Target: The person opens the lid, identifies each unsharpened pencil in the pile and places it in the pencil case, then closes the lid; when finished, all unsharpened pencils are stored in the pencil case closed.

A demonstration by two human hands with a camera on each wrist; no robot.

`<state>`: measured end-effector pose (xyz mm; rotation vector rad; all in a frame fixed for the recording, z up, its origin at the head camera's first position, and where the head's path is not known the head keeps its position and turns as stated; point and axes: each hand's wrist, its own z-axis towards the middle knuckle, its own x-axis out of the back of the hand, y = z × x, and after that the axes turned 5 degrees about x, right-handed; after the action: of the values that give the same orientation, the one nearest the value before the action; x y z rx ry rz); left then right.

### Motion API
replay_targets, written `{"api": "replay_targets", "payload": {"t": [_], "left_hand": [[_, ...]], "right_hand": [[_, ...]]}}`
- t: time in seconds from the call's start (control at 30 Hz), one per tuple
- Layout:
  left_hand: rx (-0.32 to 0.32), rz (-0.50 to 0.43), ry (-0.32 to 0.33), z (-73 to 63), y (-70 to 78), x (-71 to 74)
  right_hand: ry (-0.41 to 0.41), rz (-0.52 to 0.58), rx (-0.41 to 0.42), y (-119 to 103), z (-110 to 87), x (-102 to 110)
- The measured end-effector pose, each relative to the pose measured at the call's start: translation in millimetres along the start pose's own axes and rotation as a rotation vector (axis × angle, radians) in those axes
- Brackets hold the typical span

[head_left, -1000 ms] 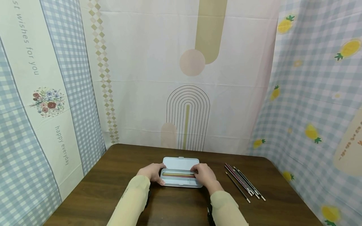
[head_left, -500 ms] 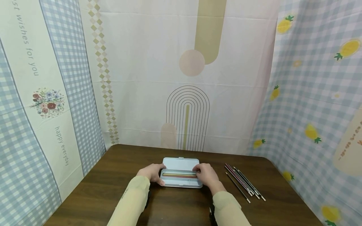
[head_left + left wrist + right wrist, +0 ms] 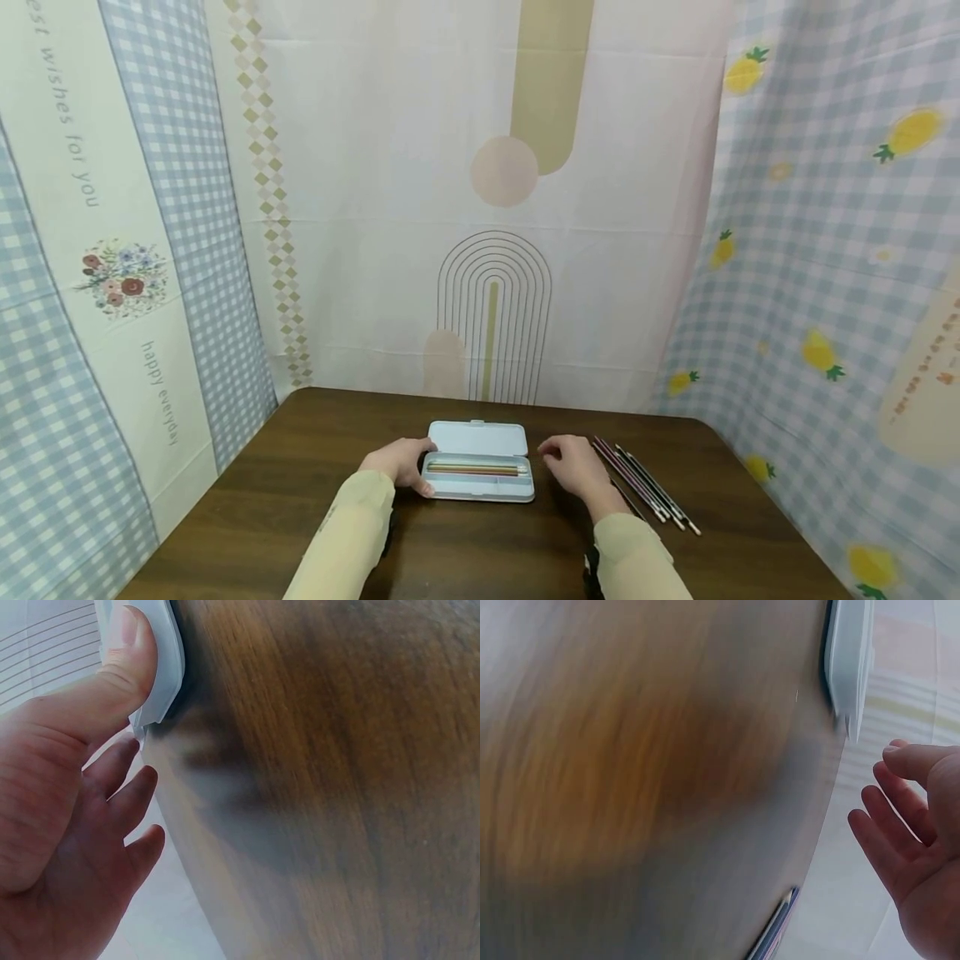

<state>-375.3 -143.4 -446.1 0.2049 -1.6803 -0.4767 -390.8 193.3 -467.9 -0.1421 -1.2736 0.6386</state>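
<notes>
A light blue pencil case (image 3: pixel 480 488) lies with its lid (image 3: pixel 477 437) tipped back, and several colored pencils (image 3: pixel 472 469) rest in its rear compartment. My left hand (image 3: pixel 397 463) grips the case's left end. In the left wrist view the thumb (image 3: pixel 127 664) presses on the case's edge, while the other fingers are partly behind it. Off the case's right side, my right hand (image 3: pixel 576 463) hovers with loosely bent fingers and nothing in them. Several dark and purplish pencils (image 3: pixel 651 487) lie just right of that hand; one is partly hidden under the forearm.
Everything stands on a dark brown wooden table (image 3: pixel 465 550). A pale patterned curtain (image 3: pixel 360 208) hangs behind its far edge, with checked cloth (image 3: pixel 787 250) at the sides.
My right hand has left the pencils inside the case and moved right, toward the loose pencils. The left hand keeps its place on the case. The head view has shifted slightly.
</notes>
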Motion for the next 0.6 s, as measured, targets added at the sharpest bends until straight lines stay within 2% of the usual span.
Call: {"api": "replay_targets", "payload": {"t": [0.23, 0.6], "left_hand": [[0.007, 0.001, 0.004, -2.3, -0.4, 0.2], [0.009, 0.01, 0.002, -1.6, 1.2, -0.2]], "right_hand": [[0.031, -0.031, -0.009, 30.8, -13.0, 20.5], [0.039, 0.036, -0.054, 80.1, -42.7, 57.1]]}}
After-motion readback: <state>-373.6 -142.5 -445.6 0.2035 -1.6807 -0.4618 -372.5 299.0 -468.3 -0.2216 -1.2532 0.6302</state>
